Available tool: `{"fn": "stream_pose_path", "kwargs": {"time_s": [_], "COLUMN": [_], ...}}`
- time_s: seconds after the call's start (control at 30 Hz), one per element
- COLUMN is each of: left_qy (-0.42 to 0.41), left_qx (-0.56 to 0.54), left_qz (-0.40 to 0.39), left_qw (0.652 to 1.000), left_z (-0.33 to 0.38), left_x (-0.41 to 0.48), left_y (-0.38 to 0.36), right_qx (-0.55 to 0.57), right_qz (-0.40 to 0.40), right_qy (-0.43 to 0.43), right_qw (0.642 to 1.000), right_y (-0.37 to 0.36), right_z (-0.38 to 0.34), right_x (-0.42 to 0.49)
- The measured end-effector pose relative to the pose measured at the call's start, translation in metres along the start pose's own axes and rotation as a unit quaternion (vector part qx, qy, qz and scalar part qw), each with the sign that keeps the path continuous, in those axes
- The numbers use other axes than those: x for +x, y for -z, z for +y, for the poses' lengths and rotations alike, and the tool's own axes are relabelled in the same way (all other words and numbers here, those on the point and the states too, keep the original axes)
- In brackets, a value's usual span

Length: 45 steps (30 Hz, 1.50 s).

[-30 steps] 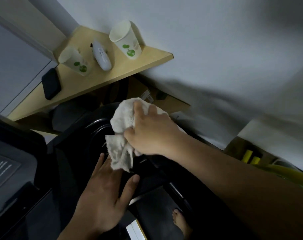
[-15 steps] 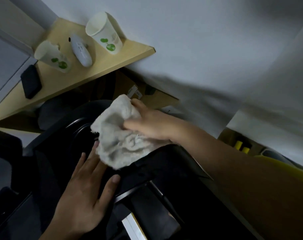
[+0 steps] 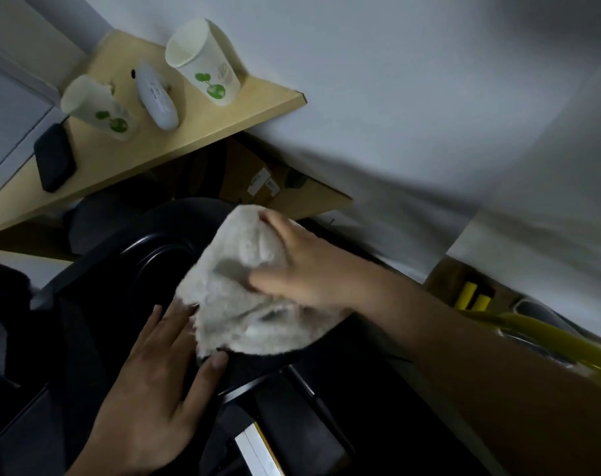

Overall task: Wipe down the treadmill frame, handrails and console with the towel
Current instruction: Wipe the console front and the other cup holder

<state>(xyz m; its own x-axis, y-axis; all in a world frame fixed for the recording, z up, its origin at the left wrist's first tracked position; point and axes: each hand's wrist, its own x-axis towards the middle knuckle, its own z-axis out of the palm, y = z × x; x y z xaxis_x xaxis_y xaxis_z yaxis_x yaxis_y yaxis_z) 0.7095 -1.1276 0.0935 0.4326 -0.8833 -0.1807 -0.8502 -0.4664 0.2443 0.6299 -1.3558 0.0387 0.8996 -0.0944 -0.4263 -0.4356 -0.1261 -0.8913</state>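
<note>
While the right hand [image 3: 309,269] grips the towel [image 3: 237,304], fingers and thumb curled into the bunched cloth and pressing it onto the black treadmill [image 3: 144,266], the left hand [image 3: 151,389] lies open with straight fingers flat on the same dark surface, its fingertips touching the towel's lower edge. So the towel sits between the two hands, beyond the left and under the right, and the right is plainly the working one. The dim light hides whether this part is console or handrail. The dark moulding seems to run slantwise from a glossy curved rim at the upper left down towards the lower right beneath the right forearm, so the next stroke would likely follow that line. The flat left hand lies just beside the cloth on the near side and would block a wipe drawn towards the person. Above and left, well apart from the hands, a light wooden table [image 3: 257,101] carries two paper cups [image 3: 203,63], a white remote-like device [image 3: 156,94] and a black phone [image 3: 54,163]; a cardboard box [image 3: 312,197] sits below it near the towel's far edge, against the pale wall [image 3: 429,97]
</note>
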Motion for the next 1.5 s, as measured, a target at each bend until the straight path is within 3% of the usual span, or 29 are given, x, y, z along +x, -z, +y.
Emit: {"fn": "stream_pose_path", "kwargs": {"time_s": [0.07,0.2,0.43,0.57,0.67,0.73,0.9,0.93,1.07,1.13,1.17,1.2,1.23,1.27,1.3,1.33,1.37,1.43,1.5], "left_qy": [0.014,0.023,0.028,0.035,0.024,0.029,0.027,0.028,0.060,0.064,0.065,0.066,0.067,0.065,0.063,0.063,0.064,0.062,0.047], "left_qx": [-0.004,-0.006,0.024,0.023,0.016,0.010,-0.001,-0.001,0.003,0.005,0.005,0.004,0.002,0.003,0.004,0.007,0.008,0.010,0.020], "left_qz": [0.000,0.001,-0.018,-0.007,0.006,0.010,-0.007,-0.007,-0.008,-0.006,-0.007,-0.007,-0.005,-0.003,-0.002,-0.002,-0.001,-0.004,-0.006], "left_qw": [1.000,1.000,0.999,0.999,1.000,0.999,1.000,1.000,0.998,0.998,0.998,0.998,0.998,0.998,0.998,0.998,0.998,0.998,0.999], "left_z": [0.003,0.004,0.001,0.002,0.003,0.003,-0.001,-0.001,0.002,0.004,0.005,0.005,0.004,0.004,0.003,0.002,0.002,0.001,0.001], "left_x": [0.000,0.001,-0.001,-0.001,-0.003,-0.002,-0.005,-0.005,-0.006,-0.006,-0.006,-0.007,-0.006,-0.006,-0.006,-0.006,-0.006,-0.007,-0.007], "left_y": [0.001,0.001,-0.001,0.000,-0.001,-0.001,-0.002,-0.002,-0.001,0.000,-0.001,-0.001,-0.002,-0.002,-0.002,-0.003,-0.003,-0.004,-0.005], "right_qx": [0.118,0.150,-0.096,0.145,0.203,0.165,-0.107,-0.113,0.167,0.206,0.172,0.129,0.120,0.113,0.116,0.068,0.054,-0.014,-0.137], "right_qz": [-0.023,0.011,0.057,-0.013,-0.004,0.044,0.050,0.042,0.009,0.072,0.117,0.112,0.057,-0.062,-0.117,-0.116,-0.125,0.033,0.085], "right_qy": [0.005,0.020,-0.009,0.013,0.004,0.005,0.002,0.012,0.025,-0.002,-0.021,-0.055,-0.088,-0.090,-0.059,0.005,0.007,0.029,0.048], "right_qw": [0.993,0.988,0.994,0.989,0.979,0.985,0.993,0.993,0.986,0.976,0.978,0.984,0.987,0.988,0.985,0.991,0.991,0.999,0.986], "right_y": [0.014,-0.001,-0.015,0.010,0.010,-0.001,-0.018,-0.014,0.005,0.001,-0.004,-0.009,-0.010,-0.012,-0.015,-0.015,-0.013,-0.017,-0.018], "right_z": [0.017,0.029,-0.013,0.008,0.030,0.035,0.001,-0.005,0.011,0.049,0.066,0.077,0.078,0.076,0.072,0.062,0.048,0.019,-0.011], "right_x": [0.013,0.012,-0.001,-0.001,-0.024,-0.036,-0.029,-0.020,-0.001,-0.013,-0.024,-0.033,-0.040,-0.040,-0.035,-0.035,-0.040,-0.039,-0.023]}}
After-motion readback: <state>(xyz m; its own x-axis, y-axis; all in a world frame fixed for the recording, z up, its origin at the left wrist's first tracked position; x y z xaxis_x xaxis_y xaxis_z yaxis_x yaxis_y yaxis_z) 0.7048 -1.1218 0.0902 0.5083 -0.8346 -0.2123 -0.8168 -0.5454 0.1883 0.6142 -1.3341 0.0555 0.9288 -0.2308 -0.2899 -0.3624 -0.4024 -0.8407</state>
